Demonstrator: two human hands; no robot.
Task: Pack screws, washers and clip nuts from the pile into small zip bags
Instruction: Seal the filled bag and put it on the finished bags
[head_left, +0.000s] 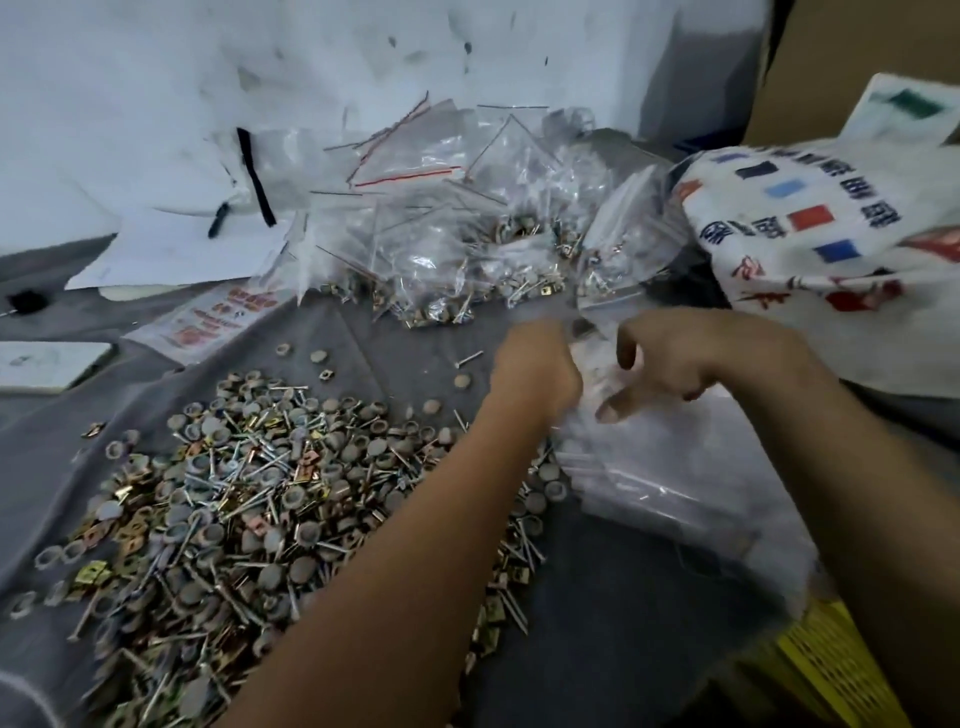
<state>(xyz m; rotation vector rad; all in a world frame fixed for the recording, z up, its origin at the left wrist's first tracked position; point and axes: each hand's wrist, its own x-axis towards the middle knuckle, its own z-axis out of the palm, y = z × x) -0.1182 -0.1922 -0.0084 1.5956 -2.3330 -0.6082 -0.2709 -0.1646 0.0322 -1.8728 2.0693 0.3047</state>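
Zip bag (623, 244), clear and holding a few small metal parts, hangs above the grey cloth (405, 348); both curled hands, left hand (535, 374) and right hand (670, 358), seem to pinch its lower edge, blurred. Loose pile (249, 493) lies left.

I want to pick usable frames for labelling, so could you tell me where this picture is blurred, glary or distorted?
Head view: both hands, left hand and right hand, and the zip bag they hold are motion-smeared; the filled bags show glare; the hardware pile is fairly sharp; wide-angle bending at edges; dim, flat light.
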